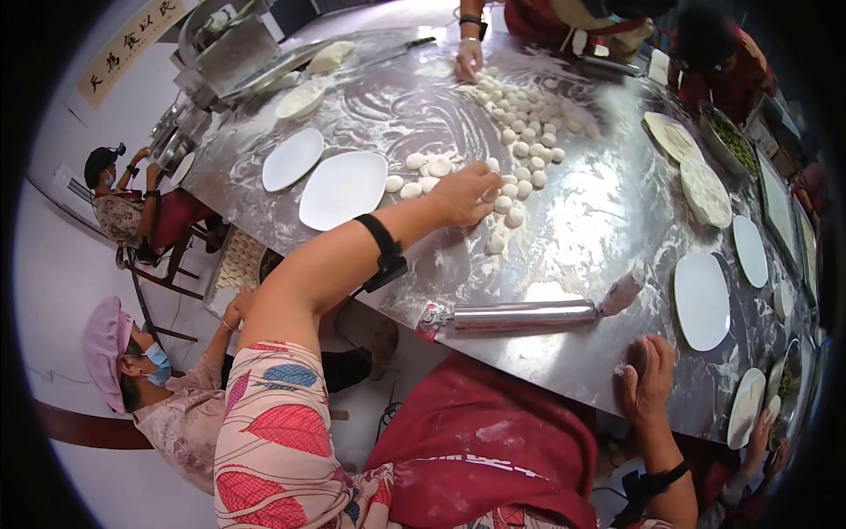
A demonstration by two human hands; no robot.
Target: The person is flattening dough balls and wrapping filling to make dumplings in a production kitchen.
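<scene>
My left hand (pixel 466 196) reaches across the steel table with its fingers bent down over a dough ball at the near end of a long pile of small dough balls (pixel 523 150). The fingers partly hide what they grip. Left of that hand lies a small group of flattened dough pieces (pixel 414 188). My right hand (pixel 650 379) rests on the table's near edge, thumb apart from the fingers, holding nothing. Between my hands a metal rolling pin (pixel 526 315) with floury handles lies along the near edge.
White plates (pixel 344 191) stand left of the dough, and another white plate (pixel 702 301) lies to the right. A bowl of green filling (pixel 733 141) sits at the far right. A co-worker's hand (pixel 469 60) touches the pile's far end. A person in a pink cap (pixel 111 348) sits at left.
</scene>
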